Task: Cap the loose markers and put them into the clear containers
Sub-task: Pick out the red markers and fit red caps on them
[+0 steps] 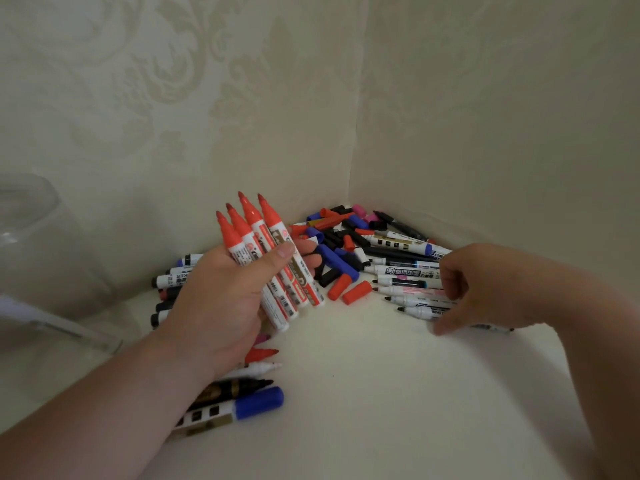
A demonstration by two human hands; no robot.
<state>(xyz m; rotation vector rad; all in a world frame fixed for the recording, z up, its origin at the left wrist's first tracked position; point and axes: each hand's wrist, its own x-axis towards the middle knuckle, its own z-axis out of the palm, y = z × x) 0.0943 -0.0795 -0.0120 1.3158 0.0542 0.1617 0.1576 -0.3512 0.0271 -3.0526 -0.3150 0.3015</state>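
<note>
My left hand (221, 299) grips a bundle of several uncapped red markers (266, 258), tips pointing up and away. My right hand (485, 285) hovers with curled fingers over a row of uncapped markers (408, 289) lying at the right; whether it holds one I cannot tell. A heap of loose caps (343, 247), red, blue, black and pink, fills the corner. Two red caps (349, 289) lie at the heap's near edge. More markers lie under my left wrist, one with a blue cap (259, 403). A clear container (38, 258) stands at the far left.
Patterned walls (311, 98) meet in a corner right behind the cap heap. The pale tabletop (381, 393) spreads between my arms. More markers (173, 278) lie behind my left hand, towards the container.
</note>
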